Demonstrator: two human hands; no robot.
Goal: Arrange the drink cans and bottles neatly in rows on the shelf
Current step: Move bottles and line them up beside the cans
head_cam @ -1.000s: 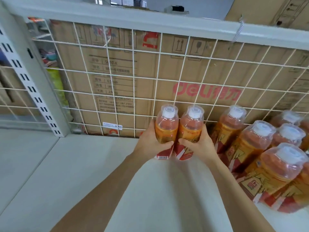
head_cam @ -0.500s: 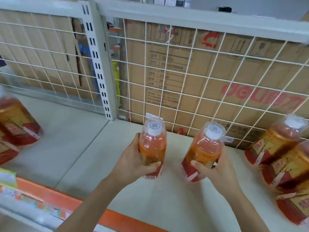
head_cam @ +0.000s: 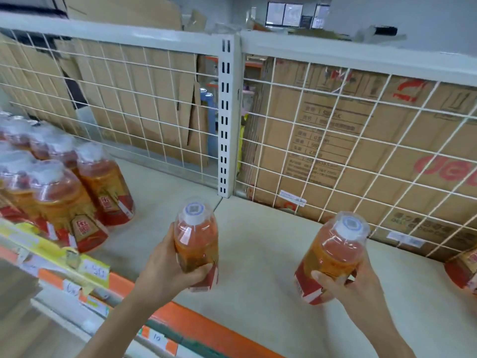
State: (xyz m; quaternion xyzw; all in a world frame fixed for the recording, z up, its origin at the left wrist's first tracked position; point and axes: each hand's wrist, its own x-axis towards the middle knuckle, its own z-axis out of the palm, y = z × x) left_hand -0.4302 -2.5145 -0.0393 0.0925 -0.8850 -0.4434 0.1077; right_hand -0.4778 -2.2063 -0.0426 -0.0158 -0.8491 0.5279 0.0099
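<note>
Our left grip (head_cam: 165, 275) wrapped the left bottle (head_cam: 196, 241) and our right grip (head_cam: 353, 288) the right bottle (head_cam: 333, 254), both over the shelf (head_cam: 260, 244). We judged them full, weighty and slick, best held round the label

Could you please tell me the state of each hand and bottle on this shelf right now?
left hand, grips the left-hand bottle
left-hand bottle, capped, roughly upright, held
right hand, grips the right-hand bottle low down
right-hand bottle, capped, held
bottle group, capped, standing together on the shelf
edge bottle, mostly out of frame
</note>
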